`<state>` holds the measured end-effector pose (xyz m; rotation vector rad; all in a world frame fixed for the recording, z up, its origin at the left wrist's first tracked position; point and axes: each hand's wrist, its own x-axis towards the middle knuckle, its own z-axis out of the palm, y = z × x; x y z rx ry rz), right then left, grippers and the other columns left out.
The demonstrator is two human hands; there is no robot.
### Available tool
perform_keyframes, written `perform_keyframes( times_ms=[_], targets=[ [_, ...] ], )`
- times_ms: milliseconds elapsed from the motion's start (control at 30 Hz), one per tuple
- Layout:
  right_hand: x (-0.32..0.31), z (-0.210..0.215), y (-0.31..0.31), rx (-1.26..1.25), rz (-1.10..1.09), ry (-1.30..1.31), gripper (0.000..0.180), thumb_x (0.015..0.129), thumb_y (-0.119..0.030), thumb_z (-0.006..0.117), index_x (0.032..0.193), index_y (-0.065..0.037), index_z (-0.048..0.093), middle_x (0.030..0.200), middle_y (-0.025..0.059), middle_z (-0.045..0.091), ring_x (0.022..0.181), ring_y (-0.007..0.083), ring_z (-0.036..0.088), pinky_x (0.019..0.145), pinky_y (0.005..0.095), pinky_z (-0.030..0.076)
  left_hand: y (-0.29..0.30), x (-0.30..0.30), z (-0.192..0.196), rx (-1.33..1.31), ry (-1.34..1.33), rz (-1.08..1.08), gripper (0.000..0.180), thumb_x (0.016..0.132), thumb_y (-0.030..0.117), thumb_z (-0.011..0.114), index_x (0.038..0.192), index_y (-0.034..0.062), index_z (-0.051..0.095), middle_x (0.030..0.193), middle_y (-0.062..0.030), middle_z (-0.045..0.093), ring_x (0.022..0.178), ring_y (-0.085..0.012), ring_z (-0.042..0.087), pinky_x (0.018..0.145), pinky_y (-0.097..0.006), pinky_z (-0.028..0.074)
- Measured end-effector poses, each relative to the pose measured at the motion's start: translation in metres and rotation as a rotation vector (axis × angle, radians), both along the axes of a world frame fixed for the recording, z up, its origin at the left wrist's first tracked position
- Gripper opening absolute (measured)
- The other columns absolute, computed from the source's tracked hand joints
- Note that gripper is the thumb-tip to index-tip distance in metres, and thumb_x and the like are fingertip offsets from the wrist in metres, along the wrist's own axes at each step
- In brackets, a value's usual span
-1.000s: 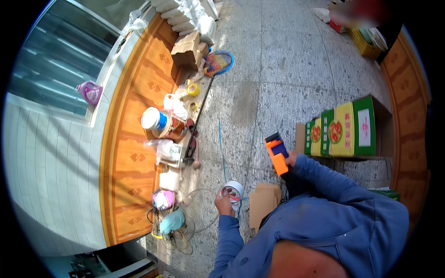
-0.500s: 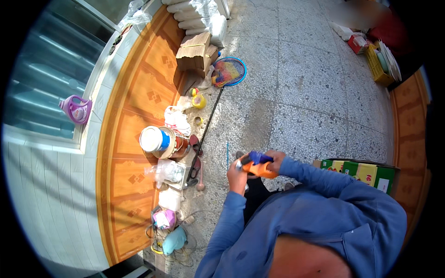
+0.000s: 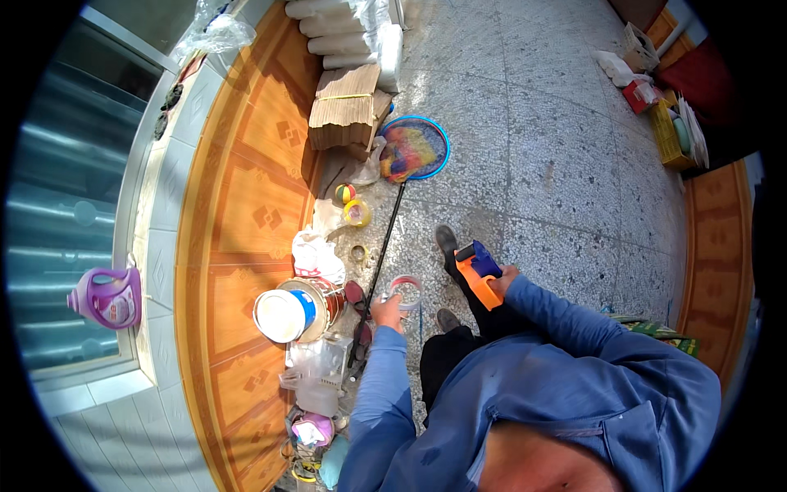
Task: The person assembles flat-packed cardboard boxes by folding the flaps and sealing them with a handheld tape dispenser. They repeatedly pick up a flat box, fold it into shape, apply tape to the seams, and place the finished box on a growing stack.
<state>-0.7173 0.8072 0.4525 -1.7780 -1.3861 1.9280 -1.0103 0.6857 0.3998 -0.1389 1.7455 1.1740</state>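
My left hand (image 3: 387, 313) is closed on the near side of a tape roll (image 3: 416, 292), a pale ring with some red on it, held over the floor beside the black pole. To the right, my right hand (image 3: 505, 280) grips the orange handle of a tape dispenser (image 3: 478, 275). Its body is orange and blue with a dark part at the far end, and it points away from me above my leg. A gap separates the two hands, and the dispenser and the roll do not touch.
Along the orange tiled wall at left are a white-lidded bucket (image 3: 283, 316), a yellow tape roll (image 3: 357, 213), plastic bags and stacked cardboard (image 3: 348, 107). A net (image 3: 416, 148) with a long black pole lies nearby. A green patterned box (image 3: 664, 332) sits behind my right arm.
My hands, together at the dispenser before, have moved apart. The left now holds the tape roll out to the left; the right keeps the dispenser. The whole view has shifted.
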Motion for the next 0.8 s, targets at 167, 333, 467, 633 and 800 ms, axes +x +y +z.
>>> perform_keyframes(
  times_ms=[167,333,467,633,800],
  targets=[
    [-0.082,-0.038,0.109,-0.052,0.126,-0.102,0.035,0.073,-0.019,0.076,0.103,-0.003,0.069,0.088,0.0105,0.071,0.080,0.0195,0.068,0.075,0.0329,0.054,0.044,-0.115,-0.037,-0.237,0.150,0.185,0.055,0.078,0.004,0.069,0.127,-0.0062,0.046,0.109,-0.0191,0.060,0.081,-0.0266,0.065,0.052,-0.036,0.055],
    [-0.115,-0.153,0.174,0.026,0.214,-0.145,0.038,0.072,-0.018,0.076,0.106,-0.003,0.068,0.089,0.0112,0.072,0.080,0.0179,0.068,0.075,0.0330,0.054,0.035,-0.221,-0.142,-0.394,0.360,0.254,0.062,0.075,0.013,0.076,0.122,-0.0148,0.047,0.115,-0.0225,0.061,0.089,-0.0270,0.063,0.074,-0.040,0.054],
    [-0.151,-0.130,0.210,-0.146,0.173,-0.205,0.037,0.072,-0.018,0.077,0.105,-0.002,0.068,0.089,0.0104,0.072,0.080,0.0163,0.067,0.074,0.0326,0.054,0.068,-0.270,-0.178,-0.647,0.466,0.021,0.050,0.078,0.024,0.070,0.108,-0.0143,0.056,0.100,-0.0209,0.066,0.089,-0.0294,0.065,0.078,-0.038,0.051],
    [-0.147,-0.244,0.186,-0.187,0.029,-0.125,0.034,0.073,-0.015,0.076,0.102,-0.001,0.067,0.088,0.0083,0.072,0.078,0.0150,0.067,0.073,0.0310,0.053,0.196,-0.287,-0.226,-0.512,0.888,-0.459,0.025,0.079,0.017,0.064,0.094,-0.0032,0.068,0.090,-0.0189,0.069,0.083,-0.0318,0.066,0.074,-0.038,0.049],
    [-0.168,-0.308,0.161,-0.271,-0.070,-0.052,0.037,0.072,-0.012,0.077,0.105,-0.001,0.065,0.093,0.0073,0.070,0.083,0.0154,0.066,0.077,0.0315,0.053,0.308,-0.300,-0.310,-0.231,0.782,-0.439,0.022,0.083,0.008,0.062,0.100,-0.0041,0.068,0.092,-0.0170,0.070,0.087,-0.0272,0.068,0.081,-0.033,0.051]
  ],
)
